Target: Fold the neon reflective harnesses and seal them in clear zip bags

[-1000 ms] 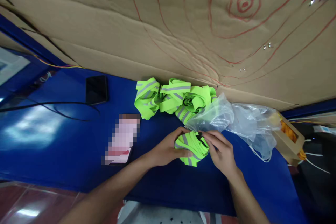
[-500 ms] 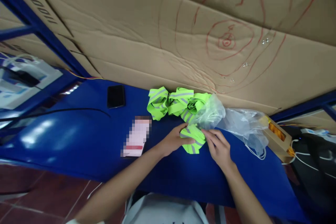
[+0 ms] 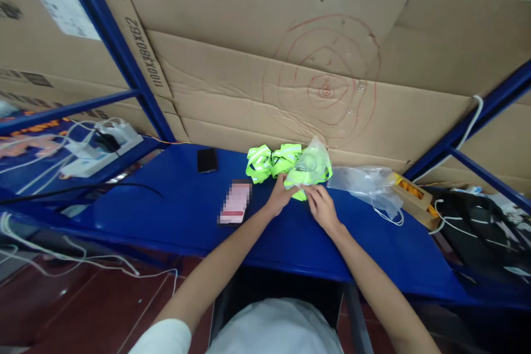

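My left hand (image 3: pixel 282 197) is closed at the left edge of a clear plastic bag (image 3: pixel 314 156) and a folded neon-green reflective strap (image 3: pixel 299 195). My right hand (image 3: pixel 322 208) pinches the near edge of the bag, close to my left fingertips. Part of the folded strap shows below the bag, between the hands; the fingers and the cloudy plastic hide the rest. Behind and to the left lie two more bundles of reflective strap, a left bundle (image 3: pixel 259 164) and a middle bundle (image 3: pixel 286 157), tied with grey stripes showing.
A phone with a lit, blurred screen (image 3: pixel 235 203) lies left of my hands, and a black phone or wallet (image 3: pixel 207 160) farther back. More clear plastic (image 3: pixel 365 183), a white cable (image 3: pixel 392 218) and an open cardboard box (image 3: pixel 415 202) are at right. A cardboard wall (image 3: pixel 232 94) backs the blue table (image 3: pixel 174 204).
My hands and the folded strap have moved toward the plastic bag, which now covers more of the strap. The camera view has tilted up and sits farther back.
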